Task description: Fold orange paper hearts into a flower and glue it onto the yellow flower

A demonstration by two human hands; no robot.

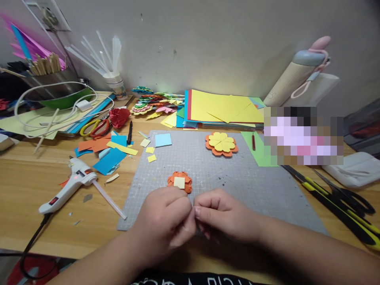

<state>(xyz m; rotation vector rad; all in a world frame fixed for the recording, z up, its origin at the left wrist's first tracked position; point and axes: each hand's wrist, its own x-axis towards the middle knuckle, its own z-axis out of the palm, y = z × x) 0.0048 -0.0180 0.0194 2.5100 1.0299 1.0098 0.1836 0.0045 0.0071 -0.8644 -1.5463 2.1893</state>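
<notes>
My left hand (pixel 166 215) and my right hand (pixel 224 213) meet over the near part of the grey cutting mat (pixel 204 162), fingers pinched together. Whatever sits between the fingertips is hidden or too small to name. Just beyond my left hand lies a small orange paper flower (pixel 187 187) with a pale yellow paper square (pixel 179 182) on its middle. A larger paper flower, yellow petals on orange (pixel 221 143), rests farther back on the mat. Toward the mat's far left corner are a light blue paper square (pixel 163 140) and small yellow paper squares (pixel 151 158).
A glue gun (pixel 69 184) lies left, its cord running off the near edge. Blue and orange paper scraps (pixel 109 160) are behind it. Coloured paper sheets (pixel 225 109) stand by the wall. A yellow-black cutter (pixel 335 206) and black scissors (pixel 350 196) lie right.
</notes>
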